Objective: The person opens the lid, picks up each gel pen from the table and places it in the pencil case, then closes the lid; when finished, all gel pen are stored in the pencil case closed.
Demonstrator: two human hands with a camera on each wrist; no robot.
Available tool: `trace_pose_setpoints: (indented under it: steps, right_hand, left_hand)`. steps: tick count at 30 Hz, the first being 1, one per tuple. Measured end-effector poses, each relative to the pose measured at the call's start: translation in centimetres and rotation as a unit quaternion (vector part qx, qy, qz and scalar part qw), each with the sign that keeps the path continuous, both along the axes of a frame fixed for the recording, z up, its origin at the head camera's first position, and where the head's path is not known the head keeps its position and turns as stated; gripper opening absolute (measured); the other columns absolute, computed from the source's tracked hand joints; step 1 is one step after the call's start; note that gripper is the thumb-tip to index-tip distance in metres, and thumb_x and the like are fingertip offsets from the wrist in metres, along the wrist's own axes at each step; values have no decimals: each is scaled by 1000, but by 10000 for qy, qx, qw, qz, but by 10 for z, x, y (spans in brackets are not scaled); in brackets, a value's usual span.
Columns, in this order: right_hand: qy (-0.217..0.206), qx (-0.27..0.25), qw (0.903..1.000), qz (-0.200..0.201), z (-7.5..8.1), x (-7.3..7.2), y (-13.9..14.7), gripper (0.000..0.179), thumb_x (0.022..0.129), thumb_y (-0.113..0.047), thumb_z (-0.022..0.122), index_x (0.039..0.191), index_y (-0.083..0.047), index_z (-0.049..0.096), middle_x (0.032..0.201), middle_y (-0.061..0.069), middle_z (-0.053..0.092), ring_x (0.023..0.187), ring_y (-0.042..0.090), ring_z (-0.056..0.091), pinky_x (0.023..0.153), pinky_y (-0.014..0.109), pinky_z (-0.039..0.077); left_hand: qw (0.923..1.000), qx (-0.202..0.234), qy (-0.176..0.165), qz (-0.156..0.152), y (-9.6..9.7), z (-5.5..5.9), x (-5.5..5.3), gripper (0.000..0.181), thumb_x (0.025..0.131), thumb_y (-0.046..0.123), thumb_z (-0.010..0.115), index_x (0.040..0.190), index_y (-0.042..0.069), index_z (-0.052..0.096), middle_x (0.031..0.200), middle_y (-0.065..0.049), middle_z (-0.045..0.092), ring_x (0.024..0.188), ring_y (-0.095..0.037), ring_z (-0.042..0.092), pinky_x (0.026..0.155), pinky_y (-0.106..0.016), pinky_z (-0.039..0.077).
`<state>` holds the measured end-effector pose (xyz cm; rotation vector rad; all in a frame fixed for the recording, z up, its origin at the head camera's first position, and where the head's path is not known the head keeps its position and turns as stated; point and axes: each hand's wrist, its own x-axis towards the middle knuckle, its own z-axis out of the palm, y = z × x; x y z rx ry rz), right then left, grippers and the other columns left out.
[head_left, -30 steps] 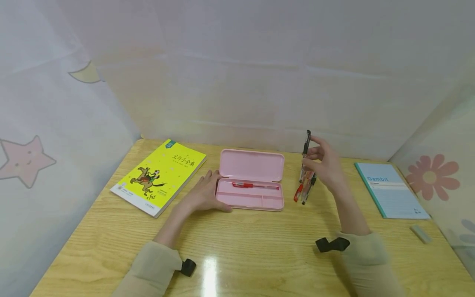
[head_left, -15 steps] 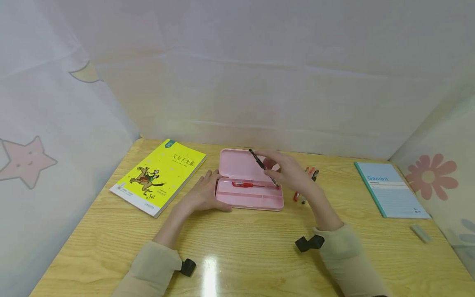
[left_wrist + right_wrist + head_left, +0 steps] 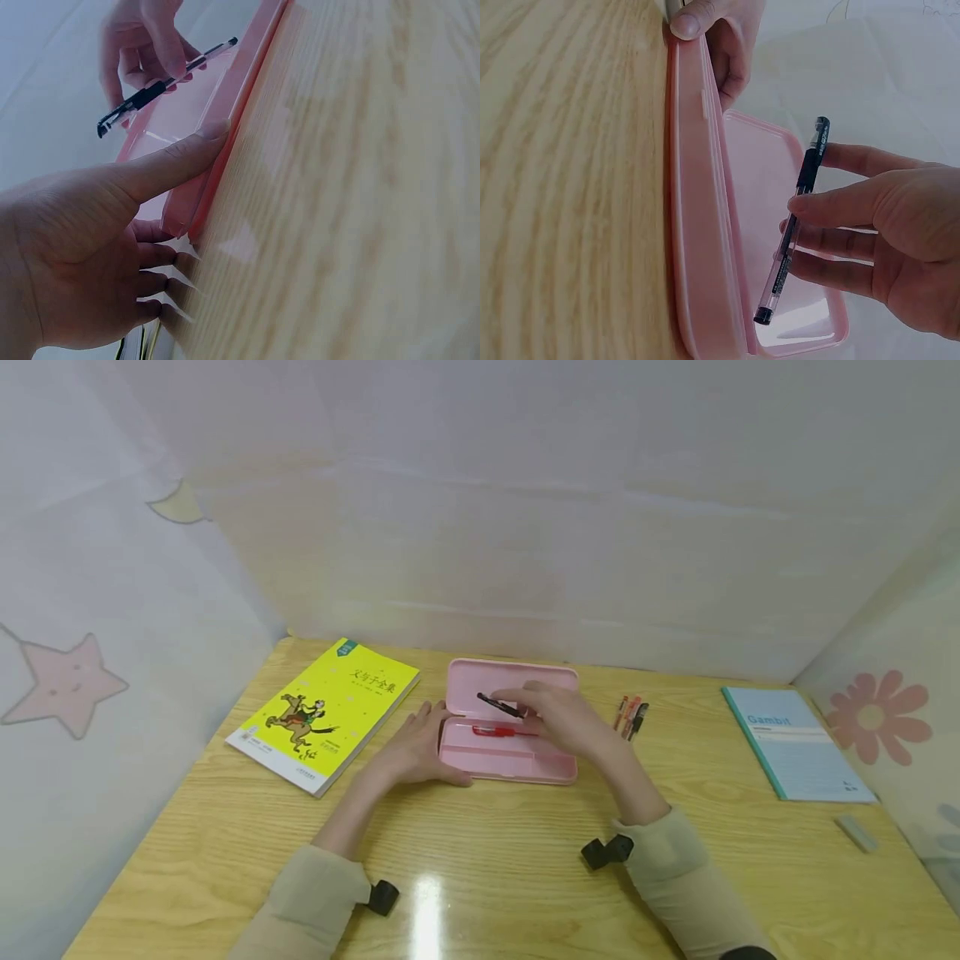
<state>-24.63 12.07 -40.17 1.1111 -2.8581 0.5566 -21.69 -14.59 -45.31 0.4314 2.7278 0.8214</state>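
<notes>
With the right hand (image 3: 557,718), pinched a black pen (image 3: 498,705) narrowly between thumb and fingers, tilted above the open pink pencil case (image 3: 480,765), cap end toward the far left. Had a red pen (image 3: 489,731) close by below, lying lengthwise in the long back compartment, with a longer and a shorter compartment along the front. Faced the lid (image 3: 471,679) just behind, opened back along the far side. Rested the left hand (image 3: 416,750) at the case's left end, spread wide, thumb on the front edge, taking up that corner. Had only a short gap of wood between the case's right end and a bunch of pens (image 3: 629,715), partly hidden by the right wrist. Found a broad stretch of table (image 3: 487,860) in front, open between the forearms. Saw a yellow book (image 3: 330,714) near the left hand, narrowing the room on that side. Crossed more open wood by eye to a pale blue notebook (image 3: 798,743) well to the right, with a grey block (image 3: 855,833) by its near corner. Met a pale cloth wall (image 3: 480,527) along the table's far edge.
</notes>
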Motion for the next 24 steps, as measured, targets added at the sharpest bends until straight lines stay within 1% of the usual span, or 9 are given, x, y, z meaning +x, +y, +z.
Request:
trace_pose_setpoints:
  steps: [4,7,14,17,21,24]
  right_hand:
    - [145,135,9998,-11,-3,1,-1,56,94,-2,71,139,-34,64,96,1,68,81,14,62,70,28,54]
    - [130,260,9996,-25,-5,1,-2,55,95,0,68,138,-34,66,91,2,67,74,13,55,65,27,50]
    - [43,532,9986,64,-9,1,-4,57,91,7,66,133,-32,70,88,4,65,71,14,50,62,25,45]
    - [23,597,9981,125,-10,1,-4,53,92,3,69,132,-31,71,88,3,65,72,13,51,63,25,45]
    - [-48,576,9981,220,-13,1,-6,43,95,-6,72,131,-31,72,92,1,68,77,12,56,69,28,51]
    - [-70,601,9978,273,-15,2,-6,42,95,-7,71,130,-30,72,93,0,70,80,11,58,72,30,53]
  left_hand:
    - [10000,9,-18,51,1,1,0,113,69,53,92,155,10,33,171,-21,20,162,-42,8,134,-56,11]
    - [10000,-2,14,38,1,0,0,113,69,53,92,155,10,33,171,-21,20,161,-43,9,133,-56,12]
    - [10000,-1,90,-37,0,0,0,112,68,52,92,153,8,35,169,-25,23,160,-47,12,132,-59,13]
    - [10000,0,89,-39,0,0,0,111,69,51,92,153,8,34,169,-25,23,160,-47,11,132,-59,13]
    - [10000,-16,78,-31,0,0,0,111,69,51,92,154,10,34,169,-25,23,160,-46,11,133,-58,13]
    - [10000,6,71,-29,0,1,1,112,69,51,92,155,10,33,169,-25,23,160,-46,10,133,-58,12]
